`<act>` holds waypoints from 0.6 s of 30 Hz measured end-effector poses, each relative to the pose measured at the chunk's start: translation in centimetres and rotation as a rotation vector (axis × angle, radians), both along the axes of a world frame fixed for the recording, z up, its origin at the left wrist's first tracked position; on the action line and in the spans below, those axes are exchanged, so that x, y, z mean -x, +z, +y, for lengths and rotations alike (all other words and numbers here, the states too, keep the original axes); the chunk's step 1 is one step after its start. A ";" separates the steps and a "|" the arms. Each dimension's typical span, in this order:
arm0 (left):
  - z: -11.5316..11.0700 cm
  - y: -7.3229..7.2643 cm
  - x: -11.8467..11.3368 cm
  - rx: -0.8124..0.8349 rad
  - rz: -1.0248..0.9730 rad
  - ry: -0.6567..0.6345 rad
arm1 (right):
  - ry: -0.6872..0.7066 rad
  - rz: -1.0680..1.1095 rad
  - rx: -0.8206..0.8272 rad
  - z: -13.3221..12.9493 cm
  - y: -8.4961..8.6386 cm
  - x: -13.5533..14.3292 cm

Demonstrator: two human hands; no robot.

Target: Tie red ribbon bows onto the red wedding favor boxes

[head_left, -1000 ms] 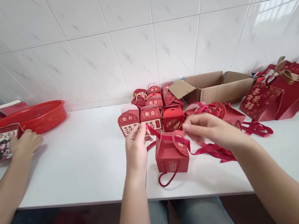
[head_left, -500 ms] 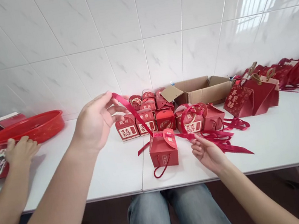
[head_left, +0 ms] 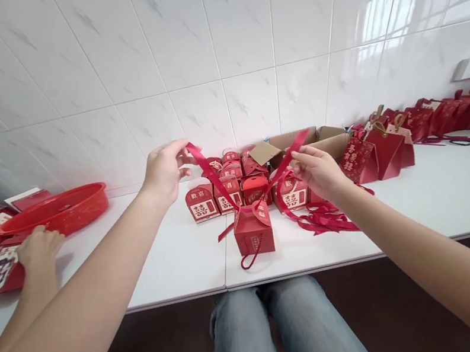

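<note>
Right hand (head_left: 320,172) raised higher than before, its fingers pinching red ribbon (head_left: 214,178), fingers of left hand (head_left: 165,172) pinching its other length, red box (head_left: 248,238) upright on white tabletop (head_left: 179,272) below both hands

Left arm (head_left: 97,295), right arm (head_left: 427,249) outstretched; left hand (head_left: 166,173), right hand (head_left: 319,170) raised, both pinching.

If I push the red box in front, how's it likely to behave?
The front box probably slides rather than rolls, given its flat sides. Its walls look like folded card, so squeezing may dent them. With the ribbon drawn up from its top on both sides, a push would likely tug against it.
</note>
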State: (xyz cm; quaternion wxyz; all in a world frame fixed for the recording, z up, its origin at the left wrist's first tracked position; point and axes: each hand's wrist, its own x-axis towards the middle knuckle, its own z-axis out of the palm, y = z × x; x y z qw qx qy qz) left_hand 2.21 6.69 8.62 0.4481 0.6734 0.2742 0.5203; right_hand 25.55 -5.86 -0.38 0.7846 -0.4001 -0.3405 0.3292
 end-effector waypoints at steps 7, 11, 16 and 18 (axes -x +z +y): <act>-0.7 1.4 -1.8 -0.382 0.250 0.192 | 0.009 -0.084 -0.001 1.1 3.3 0.7; -1.4 1.8 -2.0 -0.534 0.373 0.242 | 0.031 -0.129 0.007 1.4 4.6 1.0; -1.7 1.8 -2.1 -0.599 0.448 0.246 | 0.036 -0.193 0.034 1.6 5.5 1.3; -1.7 2.0 -2.2 -0.606 0.451 0.246 | 0.015 -0.230 0.038 1.7 5.7 1.3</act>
